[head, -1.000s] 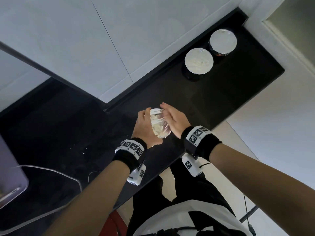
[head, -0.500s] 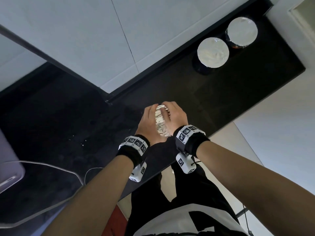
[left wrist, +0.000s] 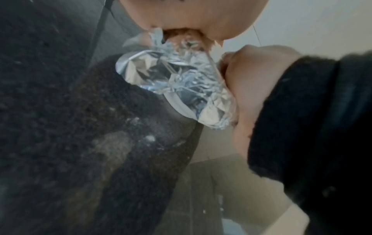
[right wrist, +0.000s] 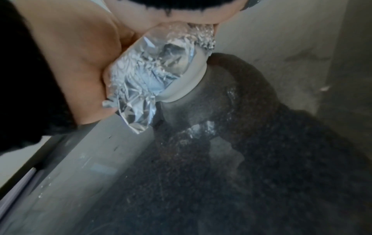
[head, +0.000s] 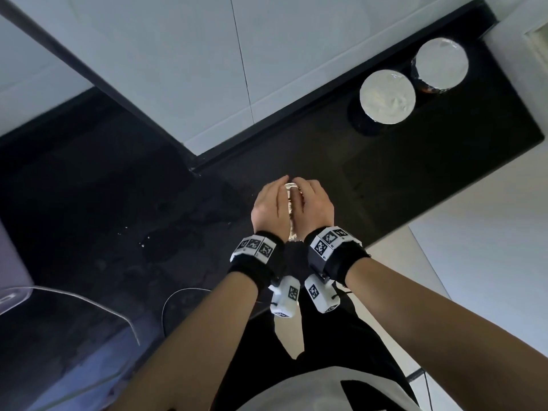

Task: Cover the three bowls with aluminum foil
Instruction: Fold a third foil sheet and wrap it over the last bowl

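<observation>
The third bowl, a small white bowl (right wrist: 187, 79) wrapped over with crinkled aluminium foil (left wrist: 177, 79), is held between the two hands near the front edge of the black speckled table (head: 118, 218). It is enclosed from both sides: the left hand (head: 269, 209) lies against its left flank and the right hand (head: 314, 207) against its right, so that in the head view only a thin sliver of foil is seen between them. The fingers of both hands are curled round the foil-covered rim and pressed onto it, and each palm is laid flat against the crumpled skirt. In the wrist views the bowl's white foot is left bare below the foil and is set on, or just above, the table; which of the two cannot be told. Neither hand is nearer; the bowl sits squarely between them. The next move, it is judged, depends on squeezing inward and down round the rim. The two other round foil-topped bowls (head: 387, 97) (head: 441, 64) are stood just beside each other, well apart at the table's far right end.
</observation>
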